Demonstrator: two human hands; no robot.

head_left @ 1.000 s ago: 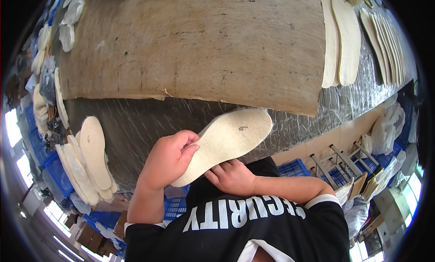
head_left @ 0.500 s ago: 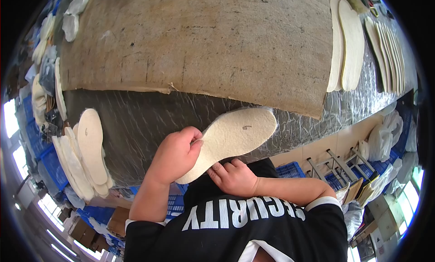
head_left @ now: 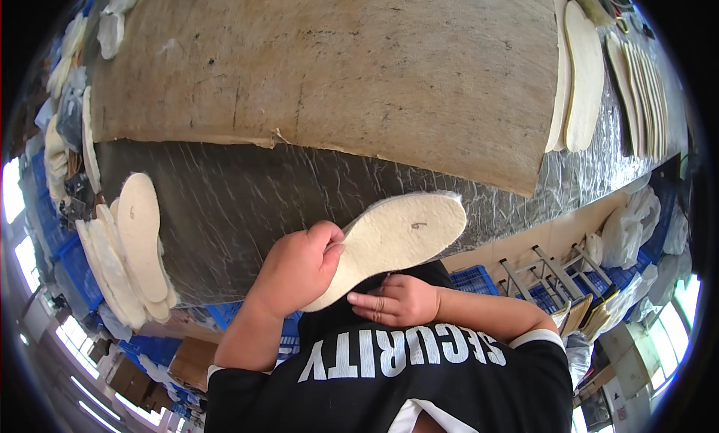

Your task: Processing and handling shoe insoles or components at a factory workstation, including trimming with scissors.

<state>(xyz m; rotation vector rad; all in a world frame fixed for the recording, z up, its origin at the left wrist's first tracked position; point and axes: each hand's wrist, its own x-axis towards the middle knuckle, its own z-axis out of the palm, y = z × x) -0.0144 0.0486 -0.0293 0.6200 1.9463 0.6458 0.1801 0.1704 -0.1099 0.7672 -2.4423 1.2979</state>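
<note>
A cream felt insole (head_left: 408, 227) with a handwritten mark is held tilted above the near edge of the dark worktable. My left hand (head_left: 299, 267) grips it around the narrow middle, thumb on top and fingers closed at its far edge. The heel end lies partly behind that hand. Just below the insole's near edge, my right hand (head_left: 401, 302) has two fingers stretched out toward the left, their tips close to the edge. Its thumb side is partly hidden, and I cannot make out anything held there.
A pile of similar insoles (head_left: 138, 242) lies at the table's left corner. A large brown board (head_left: 322, 73) covers the far part. More insoles (head_left: 584, 73) and a fanned row (head_left: 640, 100) are at the right. Blue crates (head_left: 472, 279) and a metal ladder (head_left: 550, 276) stand beyond the near edge.
The insole and left hand have shifted slightly right and nearer to me. My right hand has moved a little right and nearer too, its fingers now straighter and away from the insole's edge.
</note>
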